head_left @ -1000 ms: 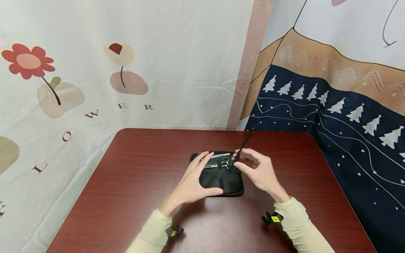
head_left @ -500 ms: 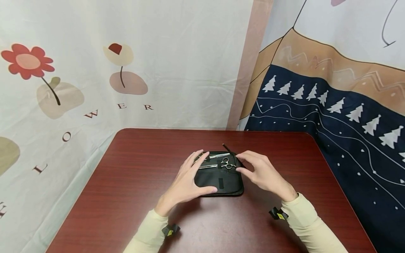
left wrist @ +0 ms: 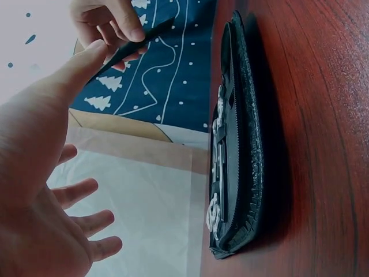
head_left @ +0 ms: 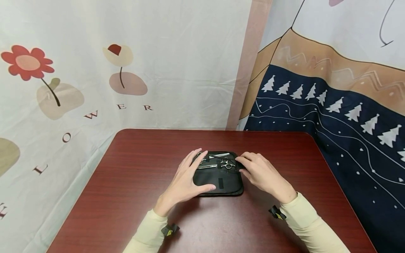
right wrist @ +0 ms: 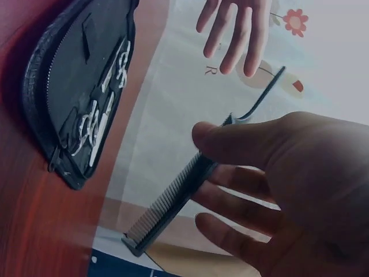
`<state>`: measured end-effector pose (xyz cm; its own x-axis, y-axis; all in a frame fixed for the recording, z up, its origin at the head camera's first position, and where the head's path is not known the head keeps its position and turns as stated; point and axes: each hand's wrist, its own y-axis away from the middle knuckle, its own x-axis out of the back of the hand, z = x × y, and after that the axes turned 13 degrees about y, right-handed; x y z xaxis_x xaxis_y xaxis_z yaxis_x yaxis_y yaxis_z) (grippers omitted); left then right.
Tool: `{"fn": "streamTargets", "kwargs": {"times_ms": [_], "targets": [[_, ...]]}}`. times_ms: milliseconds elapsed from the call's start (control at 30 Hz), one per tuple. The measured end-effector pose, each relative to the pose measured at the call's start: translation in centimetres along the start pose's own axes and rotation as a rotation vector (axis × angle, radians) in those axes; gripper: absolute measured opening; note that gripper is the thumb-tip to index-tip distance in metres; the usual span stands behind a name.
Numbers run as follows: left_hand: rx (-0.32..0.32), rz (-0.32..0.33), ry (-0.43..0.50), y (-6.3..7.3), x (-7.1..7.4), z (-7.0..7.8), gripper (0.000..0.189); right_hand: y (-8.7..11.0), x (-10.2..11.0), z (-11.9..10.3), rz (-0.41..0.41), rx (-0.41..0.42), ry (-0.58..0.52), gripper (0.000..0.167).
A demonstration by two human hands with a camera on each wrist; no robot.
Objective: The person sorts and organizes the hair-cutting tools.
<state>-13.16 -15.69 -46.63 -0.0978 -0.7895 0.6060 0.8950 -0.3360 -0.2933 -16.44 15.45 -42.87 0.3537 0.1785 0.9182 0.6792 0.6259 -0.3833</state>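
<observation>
Pale curtain [head_left: 177, 63] printed with flowers and letters hung behind the table, with a navy curtain [head_left: 303, 140] of white trees to the right, and the reddish-brown table [head_left: 126, 172] stood in front. On it lay a black zip case [head_left: 207, 180], its inside facing up, so that its contents could be got at. Two pairs of silver scissors lay in its far part: the nearer pair [head_left: 227, 166] with its finger rings toward the right, the farther pair [head_left: 221, 155] the other way round, probably so that both would fit side by side; dark straps seemed to keep them in place. A bare loop [head_left: 220, 183] sat nearer the person. The right hand [head_left: 262, 174] held a black comb [right wrist: 173, 210] above the case's right side, its thumb and fingers clamped on the body, perhaps because a grip there let the thin tail be steered; that tail pointed left across the case. The left hand [head_left: 183, 181] hovered by the case's left side with fingers spread and thumb well apart, gripping nothing; the left wrist view showed a gap beneath it, so it seemed poised to steady the case rather than pressing on it.
</observation>
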Motion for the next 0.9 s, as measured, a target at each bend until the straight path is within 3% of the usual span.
{"fn": "streamTargets", "kwargs": {"times_ms": [400,667,900], "targets": [[-0.032,0.023,-0.033,0.1,0.2,0.0,0.114,0.0,-0.6,-0.2,0.023,0.048,0.22,0.029],[-0.106,0.042,-0.112,-0.5,0.2,0.2,0.111,0.0,-0.7,-0.5,0.028,0.061,0.239,0.032],[-0.195,0.042,-0.205,-1.7,-0.2,1.3,0.101,-0.2,-0.9,-0.9,-0.013,0.065,0.234,0.028]]}}
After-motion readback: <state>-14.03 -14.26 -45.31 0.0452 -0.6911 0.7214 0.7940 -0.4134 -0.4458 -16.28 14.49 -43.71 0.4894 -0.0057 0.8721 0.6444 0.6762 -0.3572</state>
